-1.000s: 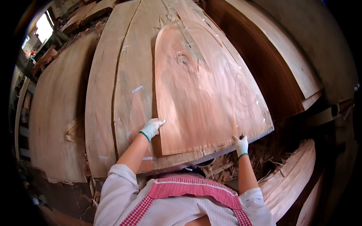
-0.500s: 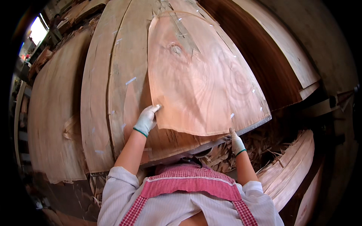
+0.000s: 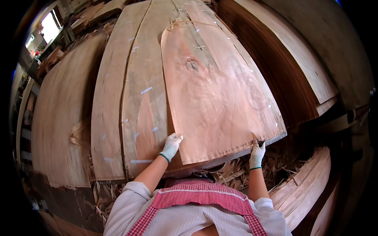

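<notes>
Both my gloved hands on a reddish veneer sheet atop the stack.

My left hand (image 3: 171, 146) lies flat on the veneer sheet's (image 3: 216, 102) left edge, fingers together and extended; my right hand (image 3: 257, 151) pinches its lower right corner, fingers clamped on the edge. The sheet lies on top of a stack of paler veneer sheets (image 3: 130, 98), covering its right part. Around it I see another veneer pile (image 3: 59, 118) on the left, darker boards (image 3: 283, 78) to the right, and wood scraps (image 3: 283, 165) below the stack's front edge.
</notes>
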`<state>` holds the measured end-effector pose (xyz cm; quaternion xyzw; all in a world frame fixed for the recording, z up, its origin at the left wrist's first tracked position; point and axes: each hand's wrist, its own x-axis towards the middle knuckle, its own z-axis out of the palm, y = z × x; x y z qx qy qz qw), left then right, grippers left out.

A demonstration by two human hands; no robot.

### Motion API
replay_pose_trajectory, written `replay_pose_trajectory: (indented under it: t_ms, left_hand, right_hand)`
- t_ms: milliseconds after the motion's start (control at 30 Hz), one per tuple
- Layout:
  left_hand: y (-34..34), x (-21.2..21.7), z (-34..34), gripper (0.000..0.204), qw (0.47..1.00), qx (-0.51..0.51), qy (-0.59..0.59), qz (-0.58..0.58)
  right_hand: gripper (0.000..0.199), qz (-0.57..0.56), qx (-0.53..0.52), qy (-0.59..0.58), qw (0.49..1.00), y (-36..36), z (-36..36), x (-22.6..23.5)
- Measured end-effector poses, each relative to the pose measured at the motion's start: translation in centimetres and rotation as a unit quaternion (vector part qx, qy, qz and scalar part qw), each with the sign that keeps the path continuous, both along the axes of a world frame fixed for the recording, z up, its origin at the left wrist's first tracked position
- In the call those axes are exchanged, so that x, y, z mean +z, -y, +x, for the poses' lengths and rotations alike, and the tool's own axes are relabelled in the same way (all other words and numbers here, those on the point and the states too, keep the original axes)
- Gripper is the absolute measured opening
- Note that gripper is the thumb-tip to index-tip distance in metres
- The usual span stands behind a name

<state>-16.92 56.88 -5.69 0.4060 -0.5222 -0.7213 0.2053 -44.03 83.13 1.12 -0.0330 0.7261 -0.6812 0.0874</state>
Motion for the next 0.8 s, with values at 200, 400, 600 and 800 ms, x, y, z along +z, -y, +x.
replay_pose_trajectory:
  t_ms: [200, 400, 600, 800]
  left_hand:
    - [-0.5, -0.9, -2.9, 0.016, 0.994, 0.010, 0.031, -0.101]
    - [2.2, -3.3, -1.8, 0.021, 0.969, 0.033, 0.172, -0.172]
    - [2.5, 0.6, -2.2, 0.028, 0.893, -0.100, 0.352, -0.263]
    - [1.8, 1.4, -1.9, 0.037, 0.873, -0.102, 0.371, -0.298]
  right_hand:
    - [0.015, -0.014, -0.001, -0.097, 0.995, 0.6, -3.4, 1.6]
    - [0.012, 0.101, 0.018, 0.029, 0.994, -0.4, -4.5, -4.5]
    - [0.013, 0.145, -0.023, 0.036, 0.989, -2.1, -5.0, -10.7]
    - [0.016, 0.189, -0.048, 0.066, 0.979, -2.1, -5.0, -10.7]
